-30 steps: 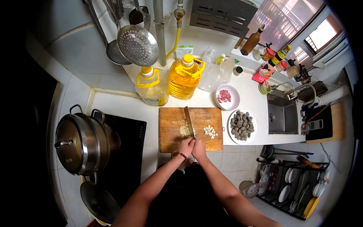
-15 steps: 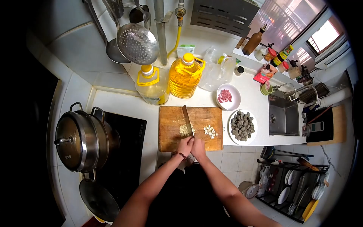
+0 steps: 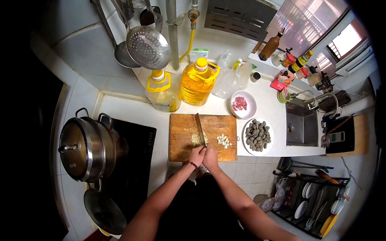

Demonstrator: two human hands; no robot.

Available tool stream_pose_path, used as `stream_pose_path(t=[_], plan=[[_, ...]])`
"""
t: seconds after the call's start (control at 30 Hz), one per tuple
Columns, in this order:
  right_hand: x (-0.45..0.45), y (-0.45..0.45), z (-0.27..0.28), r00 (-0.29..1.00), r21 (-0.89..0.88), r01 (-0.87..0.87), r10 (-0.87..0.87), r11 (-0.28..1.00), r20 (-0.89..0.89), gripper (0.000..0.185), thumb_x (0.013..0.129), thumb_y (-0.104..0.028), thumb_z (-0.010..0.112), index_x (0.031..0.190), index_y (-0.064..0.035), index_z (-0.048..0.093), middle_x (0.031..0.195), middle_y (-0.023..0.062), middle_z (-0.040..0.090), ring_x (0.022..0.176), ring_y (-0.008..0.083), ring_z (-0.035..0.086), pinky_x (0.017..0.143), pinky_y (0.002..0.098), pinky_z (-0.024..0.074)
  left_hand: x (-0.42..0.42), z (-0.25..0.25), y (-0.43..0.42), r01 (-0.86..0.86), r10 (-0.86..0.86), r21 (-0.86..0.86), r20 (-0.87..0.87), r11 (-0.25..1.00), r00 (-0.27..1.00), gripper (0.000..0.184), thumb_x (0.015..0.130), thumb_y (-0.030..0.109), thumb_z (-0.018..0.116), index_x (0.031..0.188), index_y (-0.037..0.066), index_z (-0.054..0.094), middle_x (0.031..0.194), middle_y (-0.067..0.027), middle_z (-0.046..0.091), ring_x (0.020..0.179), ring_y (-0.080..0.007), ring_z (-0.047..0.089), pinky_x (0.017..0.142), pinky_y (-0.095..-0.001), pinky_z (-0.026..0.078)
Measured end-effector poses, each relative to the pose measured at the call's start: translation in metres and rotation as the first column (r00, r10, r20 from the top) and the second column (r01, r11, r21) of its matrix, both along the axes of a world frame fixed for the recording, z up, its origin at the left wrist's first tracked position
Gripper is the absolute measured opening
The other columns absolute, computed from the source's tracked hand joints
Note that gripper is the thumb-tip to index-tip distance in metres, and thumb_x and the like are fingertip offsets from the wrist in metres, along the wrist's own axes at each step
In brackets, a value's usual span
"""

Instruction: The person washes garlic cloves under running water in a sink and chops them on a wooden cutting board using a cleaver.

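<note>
My right hand (image 3: 210,158) is closed round the handle of a kitchen knife (image 3: 200,129). The blade points away from me across a wooden cutting board (image 3: 181,138). Close against it, my left hand (image 3: 196,155) has its fingers bent and pressed together near the blade's heel; what they grip, if anything, is hidden. Finely chopped pale bits, like garlic (image 3: 196,139), lie left of the blade, some partly behind it. Larger whitish pieces (image 3: 224,140) are heaped on the board's right side.
Right of the board stand a bowl of sliced meat (image 3: 239,103) and a plate of dark grey shellfish-like lumps (image 3: 257,135). Behind it are oil jugs (image 3: 198,85). A lidded pot (image 3: 80,150) and a wok (image 3: 103,213) sit left, a sink (image 3: 299,124) right.
The whole view has shifted down by a few pixels. Both hands, the knife and the chopped bits look nearly the same as before.
</note>
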State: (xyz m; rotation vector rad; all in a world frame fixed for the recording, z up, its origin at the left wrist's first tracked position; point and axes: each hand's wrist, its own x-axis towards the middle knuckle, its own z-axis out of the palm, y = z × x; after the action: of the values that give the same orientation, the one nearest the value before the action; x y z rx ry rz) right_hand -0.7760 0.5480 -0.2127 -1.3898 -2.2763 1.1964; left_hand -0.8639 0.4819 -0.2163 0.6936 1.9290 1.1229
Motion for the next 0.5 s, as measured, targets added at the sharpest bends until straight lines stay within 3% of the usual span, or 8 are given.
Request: stream_pose_path(t=[0.07,0.13,0.4,0.5], plan=[[-0.004,0.001,-0.003,1.000,0.021,-0.013,0.013,1.000,-0.016,0.023,0.095,-0.015,0.057,0.104,0.0058,0.061,0.085,0.0353,0.067,0.085,0.0538,0.067,0.071,0.0613,0.0510,-0.004,-0.004,-0.001,0.034,-0.041,-0.070,-0.106,0.997,0.993,0.038,0.100,0.033,0.062,0.125,0.006,0.071,0.107,-0.0227,0.074,0.100,-0.0377,0.073,0.086,-0.0419,0.057],[-0.006,-0.002,-0.003,0.999,-0.014,0.008,-0.008,1.000,0.043,0.023,0.094,-0.015,0.057,0.103,0.0064,0.061,0.084,0.0354,0.067,0.084,0.0539,0.067,0.071,0.0615,0.0512,-0.004,-0.005,-0.003,0.029,-0.037,-0.085,-0.087,0.996,0.996,0.038,0.100,0.033,0.062,0.125,0.007,0.071,0.107,-0.0227,0.074,0.100,-0.0380,0.073,0.086,-0.0423,0.057],[-0.002,0.008,0.011,1.000,-0.034,-0.024,0.023,0.999,-0.013,0.026,0.095,-0.015,0.056,0.108,0.0071,0.061,0.086,0.0382,0.066,0.087,0.0568,0.066,0.075,0.0628,0.0512,0.000,0.001,0.004,0.007,-0.010,-0.034,-0.087,0.999,0.996,0.038,0.100,0.036,0.061,0.126,0.009,0.072,0.107,-0.0226,0.074,0.101,-0.0379,0.073,0.087,-0.0420,0.057],[-0.001,0.007,0.006,1.000,-0.046,-0.005,0.004,0.999,-0.017,0.026,0.095,-0.015,0.056,0.108,0.0070,0.061,0.085,0.0380,0.066,0.087,0.0566,0.066,0.075,0.0627,0.0511,0.000,0.001,0.007,0.011,-0.018,-0.080,-0.085,0.997,0.996,0.040,0.100,0.037,0.060,0.127,0.009,0.070,0.110,-0.0238,0.073,0.106,-0.0411,0.071,0.092,-0.0444,0.056]])
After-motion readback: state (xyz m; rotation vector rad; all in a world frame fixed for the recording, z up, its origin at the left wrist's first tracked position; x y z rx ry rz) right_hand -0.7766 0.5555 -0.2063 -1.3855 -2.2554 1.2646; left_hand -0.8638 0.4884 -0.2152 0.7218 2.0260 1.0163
